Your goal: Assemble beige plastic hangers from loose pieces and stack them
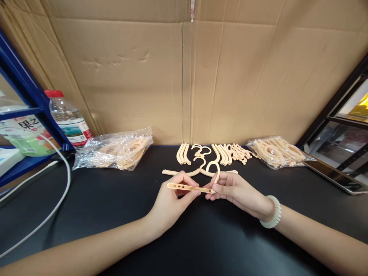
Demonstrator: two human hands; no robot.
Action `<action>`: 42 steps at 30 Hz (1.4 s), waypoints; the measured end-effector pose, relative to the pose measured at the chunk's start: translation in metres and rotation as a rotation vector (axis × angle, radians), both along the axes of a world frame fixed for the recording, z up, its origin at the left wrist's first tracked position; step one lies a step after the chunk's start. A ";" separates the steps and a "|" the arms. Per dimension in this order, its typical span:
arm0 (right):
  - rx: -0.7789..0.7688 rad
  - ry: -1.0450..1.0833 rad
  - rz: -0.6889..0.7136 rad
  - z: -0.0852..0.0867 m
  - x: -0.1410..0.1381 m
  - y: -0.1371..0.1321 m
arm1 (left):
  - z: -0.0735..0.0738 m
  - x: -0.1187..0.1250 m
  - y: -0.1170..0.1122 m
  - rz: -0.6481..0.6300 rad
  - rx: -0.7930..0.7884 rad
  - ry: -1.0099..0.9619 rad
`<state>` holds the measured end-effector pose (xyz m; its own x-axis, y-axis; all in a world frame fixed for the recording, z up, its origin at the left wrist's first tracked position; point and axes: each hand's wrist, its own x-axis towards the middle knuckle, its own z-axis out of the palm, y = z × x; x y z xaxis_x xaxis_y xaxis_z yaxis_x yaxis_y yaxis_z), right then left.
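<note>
Slotted bar (188, 187) pinched between left fingers (193, 190), right fingers (213, 188)

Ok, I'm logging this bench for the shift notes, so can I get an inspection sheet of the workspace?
Surface: black table, mostly bare at the front.
Job's things: slotted bar held by both hands; hanger lying behind it.
Clutter: loose hanger parts, two bags of parts, water bottle, tablet.
Grip: left hand and right hand pinch the bar's ends.
Cables: white cable at left.
Surroundings: cardboard wall, blue shelf.
</note>
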<state>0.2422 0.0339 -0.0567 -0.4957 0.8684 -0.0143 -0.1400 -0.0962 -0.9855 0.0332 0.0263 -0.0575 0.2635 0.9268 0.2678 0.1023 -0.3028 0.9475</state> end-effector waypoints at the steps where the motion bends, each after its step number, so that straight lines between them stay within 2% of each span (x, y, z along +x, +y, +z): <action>1: 0.008 -0.007 -0.010 0.000 -0.001 0.000 | 0.000 0.000 0.000 0.000 -0.005 0.000; 16: 0.137 -0.066 -0.113 -0.005 -0.007 -0.003 | 0.001 0.000 0.000 -0.032 -0.079 -0.080; 23: 0.107 -0.025 -0.086 -0.003 -0.008 -0.005 | 0.003 0.001 0.001 0.005 -0.176 -0.163; 27: 0.168 -0.019 -0.115 -0.002 -0.007 -0.005 | 0.003 0.000 0.003 0.047 -0.240 -0.193; 34: 0.304 -0.162 -0.145 -0.002 -0.007 -0.002 | 0.003 0.000 0.003 0.070 -0.224 -0.178; 38: 0.322 -0.202 -0.173 0.000 -0.005 -0.001 | 0.006 0.000 0.002 0.074 -0.250 -0.223; 42: 0.306 -0.147 -0.204 0.004 0.003 0.003 | 0.008 0.001 0.002 0.045 -0.299 -0.249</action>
<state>0.2451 0.0371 -0.0523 -0.3246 0.9239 0.2025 0.0185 0.2202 -0.9753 0.0337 0.0286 -0.0490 0.1818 0.9827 0.0345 -0.1347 -0.0099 0.9908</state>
